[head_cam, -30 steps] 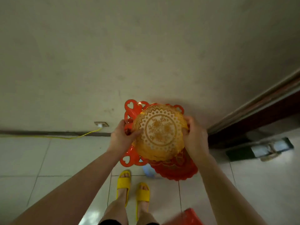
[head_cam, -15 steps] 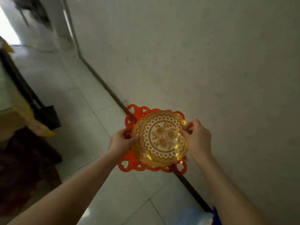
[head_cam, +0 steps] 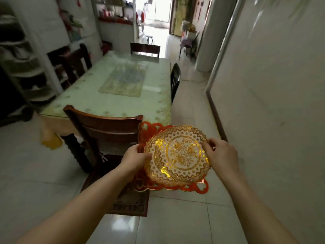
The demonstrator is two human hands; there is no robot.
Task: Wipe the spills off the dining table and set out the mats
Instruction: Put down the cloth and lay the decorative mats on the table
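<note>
I carry a stack of mats in front of me. The top one is a round gold mat (head_cam: 177,155) with a floral lace pattern. Under it lie red mats (head_cam: 198,188) with heart-shaped cut-outs along the edge. My left hand (head_cam: 134,158) grips the stack's left rim. My right hand (head_cam: 221,154) holds the right rim, thumb on the gold mat. The dining table (head_cam: 105,101) stands ahead under a pale green flowered cover, with a patterned panel (head_cam: 123,80) in its middle.
A brown wooden chair (head_cam: 103,127) stands at the table's near end, directly ahead of the mats. More chairs stand at the left (head_cam: 77,62), far end (head_cam: 145,48) and right side (head_cam: 175,78). White wall runs along the right; shelves stand at left. A dark rug (head_cam: 128,199) lies underfoot.
My view has swung from the wall and floor round to the dining room. The mats stay in both hands, now held facing the table.
</note>
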